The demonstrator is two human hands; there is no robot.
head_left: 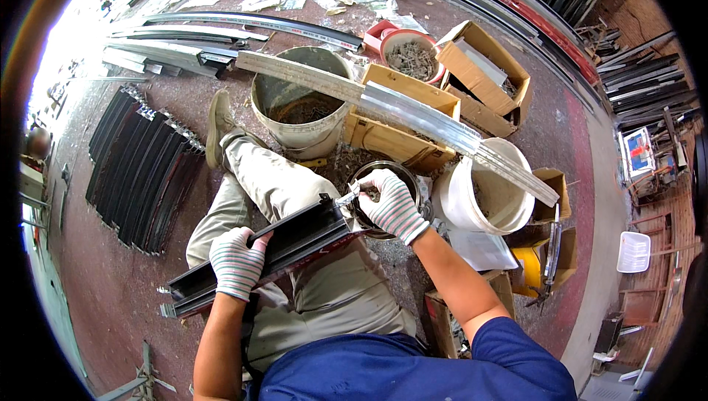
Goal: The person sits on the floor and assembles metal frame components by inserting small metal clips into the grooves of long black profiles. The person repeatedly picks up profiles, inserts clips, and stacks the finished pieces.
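Across my lap lies a dark metal channel profile (pixel 295 248), slanting up to the right. My left hand (pixel 237 261), in a striped knitted glove, is closed around its nearer left part, the thumb over the upper edge. At the profile's far right end, my right hand (pixel 392 208), gloved alike, pinches a small silver metal piece (pixel 348 196). That piece sits at or touches the end of the profile; exactly how they meet is too small to tell. Partly behind the right hand stands a round tin (pixel 414 181), most of its inside hidden.
A silver metal bar (pixel 420 117) spans a grey bucket (pixel 295 136), a wooden box (pixel 402 147) and a white bucket (pixel 450 202). Dark profiles (pixel 140 180) lie stacked at left. Behind are a red tub (pixel 439 73) of small metal parts and a cardboard box (pixel 516 99).
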